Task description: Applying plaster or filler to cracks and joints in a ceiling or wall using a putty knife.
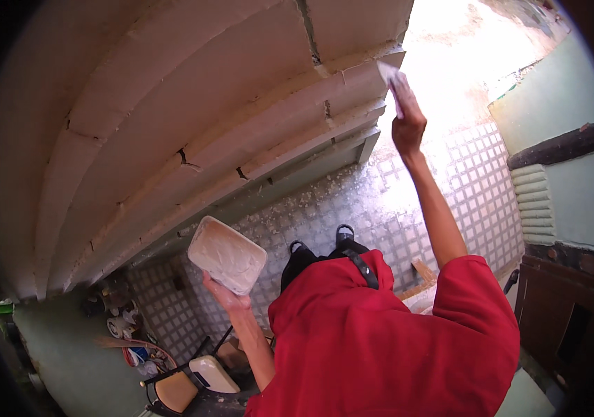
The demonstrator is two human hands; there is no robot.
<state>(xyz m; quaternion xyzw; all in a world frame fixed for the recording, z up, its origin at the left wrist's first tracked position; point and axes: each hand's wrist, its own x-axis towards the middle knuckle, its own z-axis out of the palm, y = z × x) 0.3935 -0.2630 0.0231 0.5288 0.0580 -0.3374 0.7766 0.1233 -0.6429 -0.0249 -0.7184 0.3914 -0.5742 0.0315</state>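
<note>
White block wall fills the upper left of the head view, its courses stepping down to a free end at the upper middle. Mortar joints are visible, a few cracked or open.

Right hand is raised to that wall end, grip closed around the handle of a flat trowel. The pale blade tip is at the corner of the top blocks, touching or just off it; can't tell which because of glare behind.

Left hand is low, at the person's left side, grip wrapped under a white rectangular tub, held tilted with the open face toward the wall. The inside is smeared with white paste; how much is left is unclear.

Step in hand, judging by this: applying or smoothing paste on the block edge at the wall's end, with the tub serving as the supply. The next move probably calls for a steady blade angle along that corner, then bringing the trowel back to the tub to reload, so the tub has to stay within reach and reasonably level.

Person wears a red top and stands on the tiled floor, which is littered with pale debris near the wall base. A chair sits at the lower left, with small clutter beside it. A ribbed radiator is on the green wall at right.
</note>
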